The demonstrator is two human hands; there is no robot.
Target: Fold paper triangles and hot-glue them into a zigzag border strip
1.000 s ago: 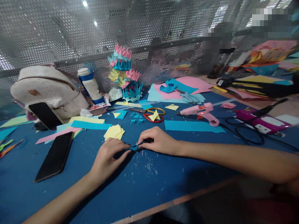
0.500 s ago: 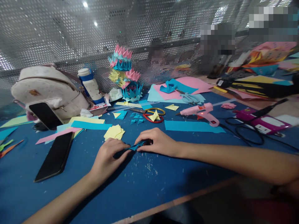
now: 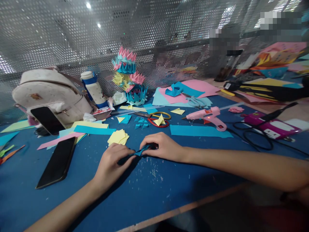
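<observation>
Between my two hands is a small piece of blue folded paper (image 3: 139, 152), pinched from both sides just above the blue tabletop (image 3: 169, 190). My left hand (image 3: 113, 159) is closed on its left end. The right end is gripped by the thumb and fingers of my right hand (image 3: 160, 146). Much of the paper is hidden by the fingers. Just beyond my left hand lies a stack of yellow paper squares (image 3: 118, 137). Small blue folded pieces (image 3: 141, 122) and a yellow folded piece (image 3: 160, 120) lie past my hands, near red-and-yellow-handled scissors (image 3: 154, 118).
A pink glue gun (image 3: 209, 116) with its cord lies behind a blue paper strip (image 3: 200, 130). A phone (image 3: 56, 162) rests at left, before a white backpack (image 3: 50, 93) and a bottle (image 3: 93, 88). A folded-paper tower (image 3: 127, 75) stands at the back. Paper scraps litter the front.
Both hands keep nearly the same place and grip on the blue paper. The pinched paper looks slightly more twisted between the fingertips. Everything else on the table stays put.
</observation>
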